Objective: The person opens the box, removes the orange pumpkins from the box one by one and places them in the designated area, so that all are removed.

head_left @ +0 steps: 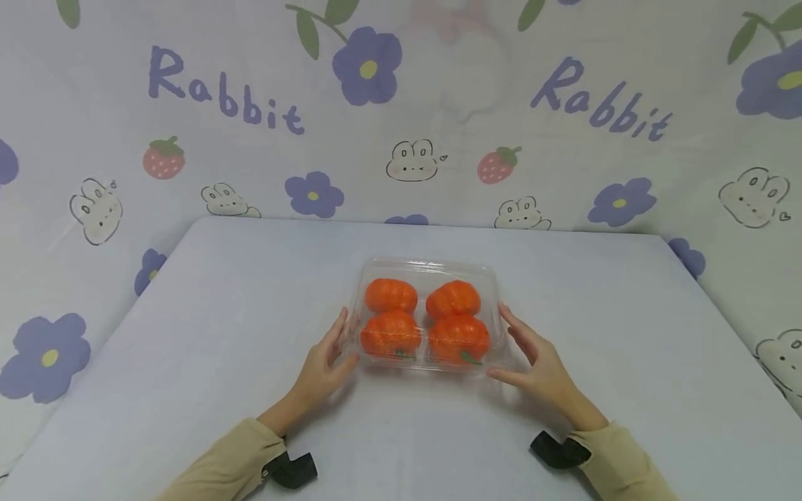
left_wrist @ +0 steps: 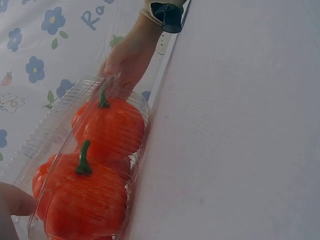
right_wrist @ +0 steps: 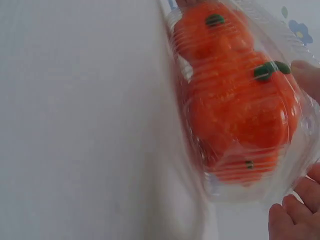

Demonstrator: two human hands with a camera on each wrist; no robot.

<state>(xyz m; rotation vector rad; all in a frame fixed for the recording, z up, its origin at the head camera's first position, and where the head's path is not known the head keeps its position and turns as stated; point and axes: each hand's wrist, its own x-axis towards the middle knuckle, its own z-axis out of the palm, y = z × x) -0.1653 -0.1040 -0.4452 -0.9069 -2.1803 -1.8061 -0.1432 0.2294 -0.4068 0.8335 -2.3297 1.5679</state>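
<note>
In the head view, a clear plastic clamshell box (head_left: 432,268) sits on the white table with several small orange pumpkins (head_left: 459,337) inside. Green stems (left_wrist: 84,159) show through the plastic in the left wrist view. My left hand (head_left: 322,376) lies along the box's left side, fingers fairly straight, thumb by the near corner. On the opposite side, my right hand (head_left: 541,365) has its fingers spread, the thumb at the near right corner. The right wrist view shows the right hand's fingers (right_wrist: 295,215) beside the box's end. Whether every fingertip touches the plastic is unclear.
The white table (head_left: 219,334) extends around the box on all sides. Behind it hangs a cloth (head_left: 250,160) printed with rabbits, flowers and strawberries. A dark band (head_left: 291,470) sits at the left wrist and another dark band (head_left: 560,450) at the right.
</note>
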